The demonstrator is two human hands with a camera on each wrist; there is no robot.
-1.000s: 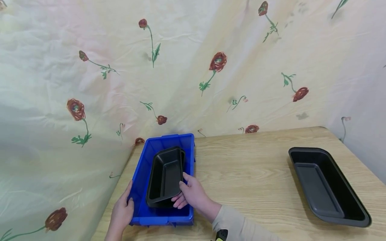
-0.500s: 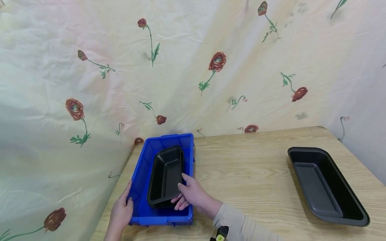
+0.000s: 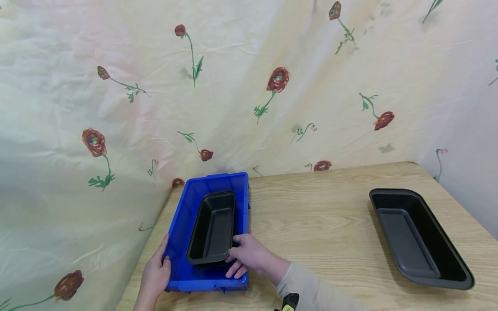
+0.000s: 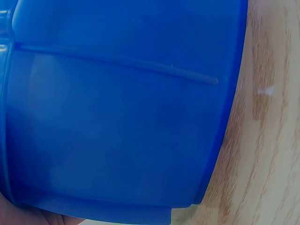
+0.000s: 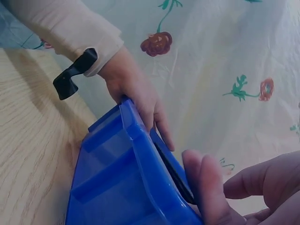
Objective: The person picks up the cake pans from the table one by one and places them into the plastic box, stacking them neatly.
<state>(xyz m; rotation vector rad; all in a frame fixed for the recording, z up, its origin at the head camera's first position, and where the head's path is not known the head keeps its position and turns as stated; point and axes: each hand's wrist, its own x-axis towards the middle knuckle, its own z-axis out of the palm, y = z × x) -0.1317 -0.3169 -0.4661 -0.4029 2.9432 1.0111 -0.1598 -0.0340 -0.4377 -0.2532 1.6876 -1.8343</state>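
In the head view a black loaf pan [image 3: 218, 233] lies inside a blue bin [image 3: 180, 278], with a dark edge showing under its near end. My right hand [image 3: 253, 255] pinches the pan's right rim near its lower corner, other fingers hanging over the bin. My left hand [image 3: 154, 274] grips the bin's left wall, thumb inside. The right wrist view shows the left hand [image 5: 136, 89] over the bin's rim [image 5: 140, 145], and the right hand [image 5: 267, 192] at the pan's dark edge [image 5: 173, 166]. The bin's wall [image 4: 108, 126] fills most of the left wrist view.
Another black pan [image 3: 408, 242], larger in view, rests on the right part of the wooden table [image 3: 307, 216]. A flowered cloth [image 3: 233, 86] hangs behind the table and along its left side.
The pan in the bin has come down and lies flatter, its far end no longer raised above the dark rim beneath. My right hand has moved slightly lower with it. The left hand keeps its grip.
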